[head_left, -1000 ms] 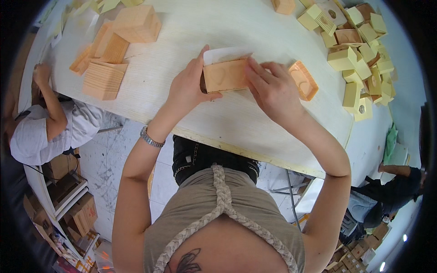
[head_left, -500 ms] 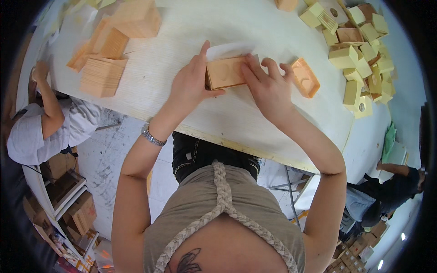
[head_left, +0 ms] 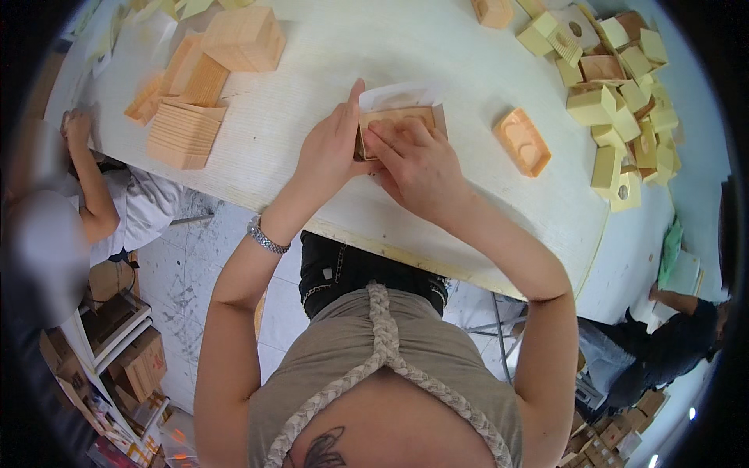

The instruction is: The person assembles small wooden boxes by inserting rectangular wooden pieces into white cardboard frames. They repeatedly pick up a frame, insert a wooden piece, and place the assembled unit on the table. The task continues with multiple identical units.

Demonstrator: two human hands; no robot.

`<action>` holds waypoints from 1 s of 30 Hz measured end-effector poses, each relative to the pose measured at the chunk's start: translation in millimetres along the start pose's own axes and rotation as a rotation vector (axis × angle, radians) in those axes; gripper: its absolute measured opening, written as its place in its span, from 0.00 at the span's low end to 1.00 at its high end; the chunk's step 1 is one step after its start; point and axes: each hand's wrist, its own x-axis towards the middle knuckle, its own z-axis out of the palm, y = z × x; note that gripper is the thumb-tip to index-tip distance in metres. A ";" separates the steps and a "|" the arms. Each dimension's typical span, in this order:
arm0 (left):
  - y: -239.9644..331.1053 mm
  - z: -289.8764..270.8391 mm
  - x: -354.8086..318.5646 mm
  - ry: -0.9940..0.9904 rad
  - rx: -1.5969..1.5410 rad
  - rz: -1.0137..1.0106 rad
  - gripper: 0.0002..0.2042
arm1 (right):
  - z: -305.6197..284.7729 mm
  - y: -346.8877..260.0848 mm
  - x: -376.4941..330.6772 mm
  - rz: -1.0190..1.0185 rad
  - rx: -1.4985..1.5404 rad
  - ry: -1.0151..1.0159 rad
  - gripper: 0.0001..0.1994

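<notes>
A small open box [head_left: 443, 118] with a raised white inner flap [head_left: 399, 97] is between my hands above the table. Inside lies a peach-orange tray insert [head_left: 421, 115], mostly covered by my fingers. My left hand [head_left: 331, 144] grips the box by its left side, thumb side along the wall and fingers under the near edge. Across the box reaches my right hand [head_left: 421, 160], its fingers bent together and pressed on the insert; its thumb is partly hidden near the front edge. A loose orange tray [head_left: 523, 143] with rounded hollows lies to the right.
Several wood-grain boxes [head_left: 187, 132] stand at the left. A heap of pale yellow boxes [head_left: 616, 105] fills the far right of the white table [head_left: 304, 78]. One orange piece [head_left: 493, 12] sits at the far edge. People work at left [head_left: 97, 203] and right [head_left: 663, 343].
My right hand has moved left from the box's right end onto the insert, which now sits lower in the box. The fingers went from spread to bunched and pressing.
</notes>
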 end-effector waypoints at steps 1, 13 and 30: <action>1.6 -1.2 -0.4 -0.032 -0.026 -0.028 0.57 | 2.0 0.2 -0.9 0.011 0.005 0.017 0.24; -21.3 -79.1 77.7 -0.410 -0.065 0.093 0.29 | 44.8 17.5 -48.4 -0.178 0.116 0.272 0.23; -28.5 -23.8 229.5 0.034 0.576 -0.245 0.21 | -9.4 22.0 -90.6 -0.103 0.222 0.097 0.17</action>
